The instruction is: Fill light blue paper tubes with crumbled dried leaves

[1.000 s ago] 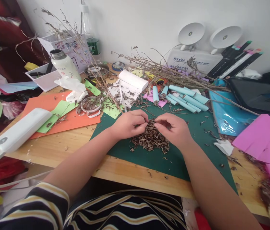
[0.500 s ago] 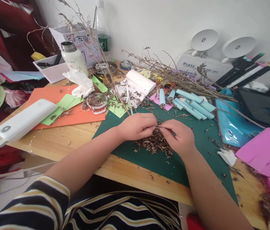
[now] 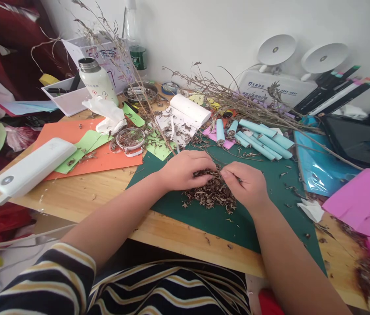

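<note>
A heap of dried brown leaf bits (image 3: 211, 194) lies on a dark green mat (image 3: 237, 218) in the middle of the wooden table. My left hand (image 3: 185, 169) rests curled at the heap's left edge, its fingers closed on some of the dried bits. At the heap's right edge, my right hand (image 3: 247, 186) has its fingertips pinched into the same bits. The two hands almost touch above the heap. Several light blue paper rolls (image 3: 260, 140) lie beyond the hands, and long dry twigs (image 3: 237, 103) stretch across the back of the table.
Orange paper (image 3: 82, 157) and green paper scraps lie left, with a white oblong device (image 3: 33, 166) on a cable. A white bottle (image 3: 96, 81), a crumpled tissue (image 3: 107, 113), a small round tin (image 3: 128, 139) and a white paper roll (image 3: 191, 109) stand behind. Pink sheets (image 3: 365, 205) and blue foil (image 3: 316, 166) lie right.
Both hands have sunk lower into the heap and keep picking at the dried bits. The camera has shifted slightly, so the table sits a little differently in view.
</note>
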{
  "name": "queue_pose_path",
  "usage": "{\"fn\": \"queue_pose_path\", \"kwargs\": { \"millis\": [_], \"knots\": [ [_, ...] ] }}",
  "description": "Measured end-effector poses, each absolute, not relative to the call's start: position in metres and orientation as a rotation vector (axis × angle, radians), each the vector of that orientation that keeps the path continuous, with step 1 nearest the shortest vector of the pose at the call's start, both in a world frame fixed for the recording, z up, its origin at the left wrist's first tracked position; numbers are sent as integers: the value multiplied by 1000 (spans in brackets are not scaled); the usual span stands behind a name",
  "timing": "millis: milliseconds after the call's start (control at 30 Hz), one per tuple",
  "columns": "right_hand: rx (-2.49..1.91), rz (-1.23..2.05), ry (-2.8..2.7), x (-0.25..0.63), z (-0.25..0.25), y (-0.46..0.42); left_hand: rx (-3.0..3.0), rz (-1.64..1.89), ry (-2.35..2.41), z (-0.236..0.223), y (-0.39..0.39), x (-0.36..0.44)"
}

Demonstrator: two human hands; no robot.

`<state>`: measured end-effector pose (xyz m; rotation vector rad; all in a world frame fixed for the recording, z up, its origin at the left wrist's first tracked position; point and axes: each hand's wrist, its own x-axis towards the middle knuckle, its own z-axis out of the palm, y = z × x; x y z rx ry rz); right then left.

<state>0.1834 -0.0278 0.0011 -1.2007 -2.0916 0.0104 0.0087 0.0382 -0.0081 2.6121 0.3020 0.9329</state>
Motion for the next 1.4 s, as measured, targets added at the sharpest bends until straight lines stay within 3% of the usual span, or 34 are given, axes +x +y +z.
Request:
{"fn": "queue_pose_path", "kwargs": {
  "millis": [333, 933, 1400],
  "knots": [
    [-1183, 4, -2117, 183, -4, -26, 2579, 1064, 319, -10, 36, 13],
    [-1026, -148, -2223, 184, -1, -26, 2126, 739, 454, -3, 32, 12],
    [-1035, -239, -2206, 184, -5, -25, 2316, 637, 555, -3, 29, 12]
  ]
}}
